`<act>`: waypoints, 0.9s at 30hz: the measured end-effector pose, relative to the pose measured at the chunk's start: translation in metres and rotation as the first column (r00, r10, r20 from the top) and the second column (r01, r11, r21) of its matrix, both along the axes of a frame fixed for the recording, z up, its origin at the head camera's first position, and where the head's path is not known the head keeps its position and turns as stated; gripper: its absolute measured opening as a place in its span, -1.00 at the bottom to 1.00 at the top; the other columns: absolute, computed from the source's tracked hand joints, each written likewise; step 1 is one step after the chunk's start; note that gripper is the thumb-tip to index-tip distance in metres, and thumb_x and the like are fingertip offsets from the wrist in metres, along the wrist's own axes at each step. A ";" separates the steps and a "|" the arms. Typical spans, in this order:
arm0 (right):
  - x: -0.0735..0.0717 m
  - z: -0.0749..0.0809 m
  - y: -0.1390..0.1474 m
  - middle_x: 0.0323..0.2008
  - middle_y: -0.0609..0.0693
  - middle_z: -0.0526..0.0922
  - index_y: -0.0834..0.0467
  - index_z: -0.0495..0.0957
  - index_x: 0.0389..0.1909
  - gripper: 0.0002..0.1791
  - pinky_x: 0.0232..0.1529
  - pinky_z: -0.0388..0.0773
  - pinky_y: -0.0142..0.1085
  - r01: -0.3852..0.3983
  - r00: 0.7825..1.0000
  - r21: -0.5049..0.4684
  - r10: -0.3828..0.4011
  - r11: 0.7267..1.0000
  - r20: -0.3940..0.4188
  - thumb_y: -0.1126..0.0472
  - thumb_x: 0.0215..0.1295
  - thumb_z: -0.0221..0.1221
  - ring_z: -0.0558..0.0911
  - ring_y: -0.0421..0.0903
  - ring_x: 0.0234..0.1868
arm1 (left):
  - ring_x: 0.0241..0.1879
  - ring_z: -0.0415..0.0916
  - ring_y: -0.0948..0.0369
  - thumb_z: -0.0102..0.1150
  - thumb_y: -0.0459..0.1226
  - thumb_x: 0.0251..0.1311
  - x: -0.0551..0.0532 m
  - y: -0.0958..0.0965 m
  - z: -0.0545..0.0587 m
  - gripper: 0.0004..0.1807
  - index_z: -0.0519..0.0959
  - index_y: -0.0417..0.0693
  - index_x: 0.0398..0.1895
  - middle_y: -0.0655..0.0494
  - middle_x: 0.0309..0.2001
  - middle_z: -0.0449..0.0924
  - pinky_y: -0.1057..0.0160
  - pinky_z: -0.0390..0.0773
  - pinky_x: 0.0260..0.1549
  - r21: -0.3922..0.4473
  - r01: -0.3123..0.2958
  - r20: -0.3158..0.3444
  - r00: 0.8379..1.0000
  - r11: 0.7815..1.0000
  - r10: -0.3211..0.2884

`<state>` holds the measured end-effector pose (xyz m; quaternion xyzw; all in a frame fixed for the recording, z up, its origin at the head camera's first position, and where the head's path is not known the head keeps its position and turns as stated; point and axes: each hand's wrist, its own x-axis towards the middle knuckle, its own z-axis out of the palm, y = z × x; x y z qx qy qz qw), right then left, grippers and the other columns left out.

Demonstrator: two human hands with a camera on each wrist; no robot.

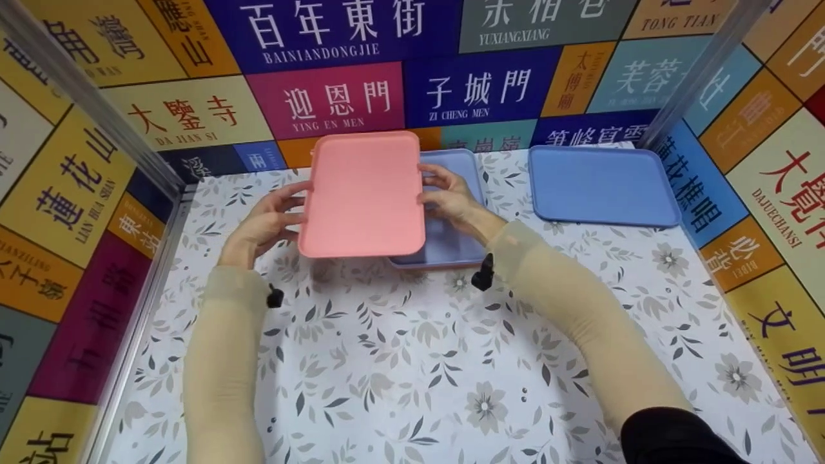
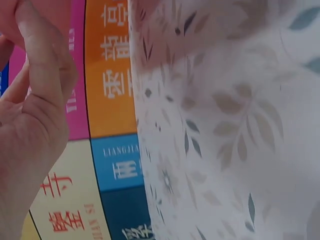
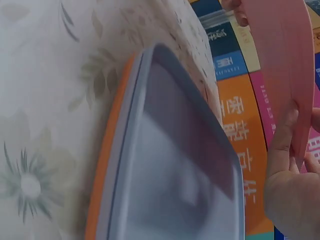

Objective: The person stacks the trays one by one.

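Observation:
A pink tray (image 1: 364,193) is held up off the table between both hands. My left hand (image 1: 263,222) grips its left edge, and my right hand (image 1: 456,201) grips its right edge, thumb and fingers on either side of the rim in the right wrist view. Partly hidden beneath the pink tray is a blue-grey tray (image 1: 445,241) on the table. In the right wrist view this blue-grey tray (image 3: 175,165) tops a stack, with an orange tray edge (image 3: 111,150) at the bottom. In the left wrist view my left hand (image 2: 35,100) touches a pink corner.
A separate blue tray (image 1: 602,185) lies at the back right, close to the side panel. The table (image 1: 412,374) wears a white leaf-and-flower cover. Panels with colourful Chinese signs (image 1: 335,96) stand behind and on both sides, with metal posts (image 1: 103,109) at the corners.

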<state>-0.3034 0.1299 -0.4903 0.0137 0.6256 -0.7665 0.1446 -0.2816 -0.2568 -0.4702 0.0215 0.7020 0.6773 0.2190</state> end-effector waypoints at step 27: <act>-0.008 -0.022 0.117 0.22 0.08 0.61 0.19 0.52 0.60 -0.14 -0.38 0.74 -0.38 0.119 0.992 0.291 -0.106 0.949 -0.062 0.61 0.20 0.17 0.68 -0.20 -0.33 | -0.21 0.75 0.24 0.13 -0.64 0.25 -0.010 0.145 -0.044 -0.10 0.34 -0.16 0.73 -0.21 0.37 0.45 0.17 0.89 -0.28 -0.095 -0.009 -0.125 0.992 0.995 -0.003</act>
